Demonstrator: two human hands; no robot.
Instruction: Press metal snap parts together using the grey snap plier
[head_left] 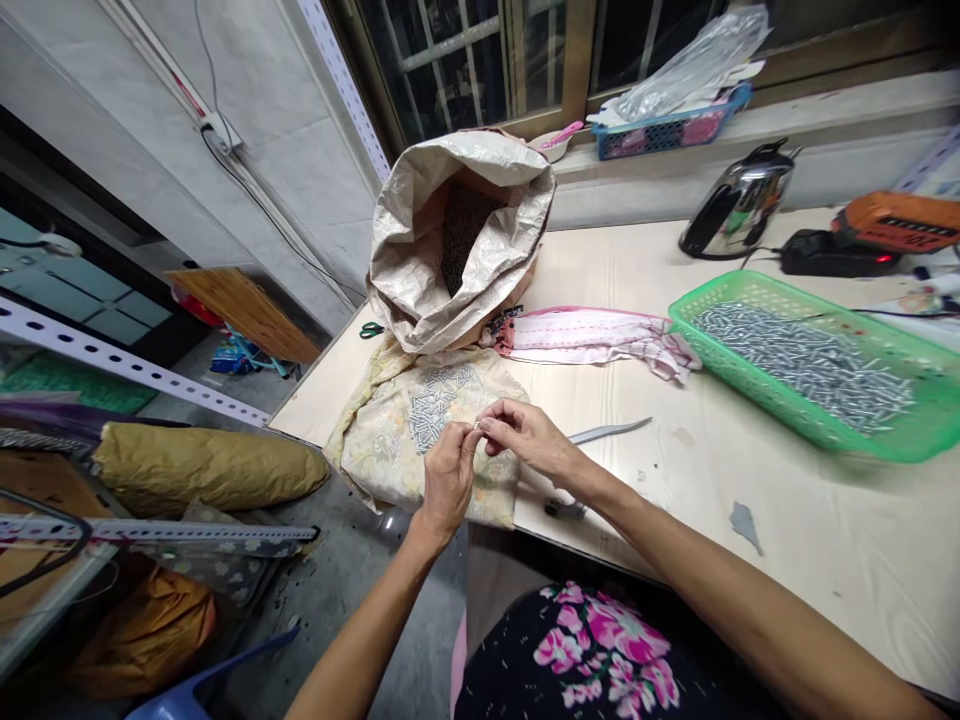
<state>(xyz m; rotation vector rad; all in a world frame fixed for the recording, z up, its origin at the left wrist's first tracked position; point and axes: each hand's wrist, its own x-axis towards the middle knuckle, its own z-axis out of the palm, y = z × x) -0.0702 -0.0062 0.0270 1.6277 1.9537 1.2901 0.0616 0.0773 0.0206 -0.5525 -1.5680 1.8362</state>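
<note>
**Two hands, one tiny part**

Our left hand (448, 480) and right hand (525, 440) meet at the pale wooden worktop's (750, 500) near edge. The fingers of both are pinched shut on a small silver metal piece (476, 427), just above the loose pile of silver screws (439, 400), likely kept there for easy reach. We can read no writing.

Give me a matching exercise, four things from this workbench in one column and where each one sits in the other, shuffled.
1. green basket
2. kettle
3. blue basket
4. small metal part

A. on the window sill
B. pinched between left hand and right hand
C. right side of the table, full of silvery pieces
D. back of the table, beside the black charger

Pairs: 1-C, 2-D, 3-A, 4-B
</note>
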